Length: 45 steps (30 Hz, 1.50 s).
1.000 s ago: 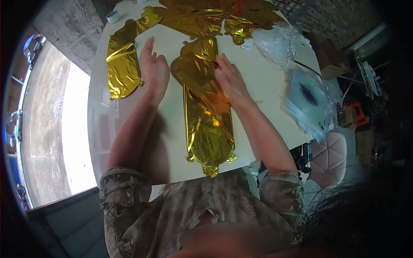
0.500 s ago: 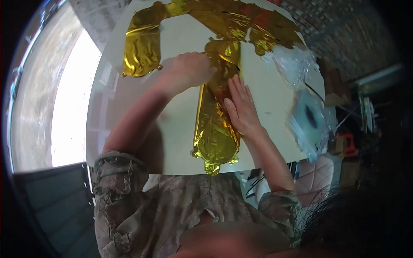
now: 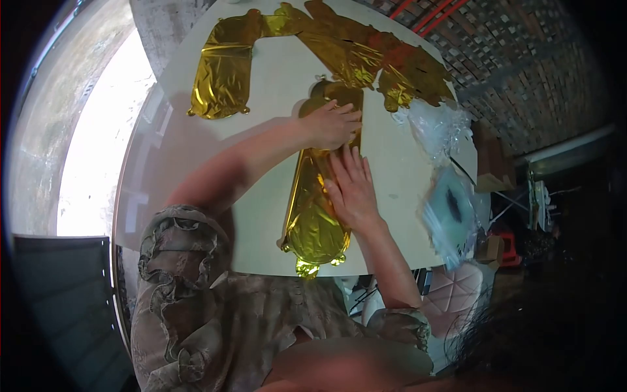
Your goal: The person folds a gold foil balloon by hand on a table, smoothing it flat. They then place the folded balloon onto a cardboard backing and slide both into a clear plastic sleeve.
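A gold foil balloon [image 3: 318, 225], flat and uninflated, lies lengthwise in front of me, its rounded near end close to the table's edge. My left hand [image 3: 333, 125] reaches across its upper part, palm down with the fingers extended over the foil. Lower down, my right hand [image 3: 356, 193] rests flat along the balloon's right side, fingers straight and pointing away from me. Neither hand grips anything. Beyond the left hand, the foil's far end shows a rounded, darker gold section.
More flat gold foil balloons [image 3: 225, 68] spread in an arc across the far side of the white table [image 3: 261, 242]. Crumpled clear plastic [image 3: 439, 130] and a plastic bag with a dark mark [image 3: 450, 206] lie at the right. A quilted seat [image 3: 450, 287] stands below the table's right edge.
My left hand has gone from a curled shape left of the foil to lying flat across it. The right hand stays flat along the balloon's side. The view has shifted slightly.
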Each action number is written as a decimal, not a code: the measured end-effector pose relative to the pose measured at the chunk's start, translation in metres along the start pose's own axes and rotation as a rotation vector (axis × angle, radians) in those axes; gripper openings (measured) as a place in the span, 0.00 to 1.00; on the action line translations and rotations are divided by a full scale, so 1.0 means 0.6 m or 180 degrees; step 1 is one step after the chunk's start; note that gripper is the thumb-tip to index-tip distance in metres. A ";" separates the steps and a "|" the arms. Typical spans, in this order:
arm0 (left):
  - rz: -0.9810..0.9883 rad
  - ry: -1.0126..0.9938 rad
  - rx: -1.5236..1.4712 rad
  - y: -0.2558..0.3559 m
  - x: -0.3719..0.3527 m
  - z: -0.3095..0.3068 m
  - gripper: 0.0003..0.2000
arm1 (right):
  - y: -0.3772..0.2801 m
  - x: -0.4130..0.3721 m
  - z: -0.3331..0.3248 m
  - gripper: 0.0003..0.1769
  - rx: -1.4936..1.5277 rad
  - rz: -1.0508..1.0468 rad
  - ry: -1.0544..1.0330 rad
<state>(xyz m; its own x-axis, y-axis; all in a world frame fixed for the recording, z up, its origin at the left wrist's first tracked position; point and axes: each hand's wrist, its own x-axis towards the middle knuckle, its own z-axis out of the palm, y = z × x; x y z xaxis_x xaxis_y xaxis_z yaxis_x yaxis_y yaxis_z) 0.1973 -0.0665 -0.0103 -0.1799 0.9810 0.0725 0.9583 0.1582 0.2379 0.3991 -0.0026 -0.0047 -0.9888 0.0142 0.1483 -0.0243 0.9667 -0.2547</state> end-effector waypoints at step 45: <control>-0.1035 0.1812 -0.0751 0.008 -0.028 -0.109 0.19 | 0.060 0.042 -0.013 0.44 -0.0107 0.0268 -0.0039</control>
<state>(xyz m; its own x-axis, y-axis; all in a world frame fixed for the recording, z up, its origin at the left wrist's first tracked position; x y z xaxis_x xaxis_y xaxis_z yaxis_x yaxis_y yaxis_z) 0.1904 -0.0895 0.0528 -0.5997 0.6663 0.4432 0.7739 0.3420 0.5330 0.3744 0.0347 -0.0028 -0.9889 0.0927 0.1159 0.0636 0.9703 -0.2336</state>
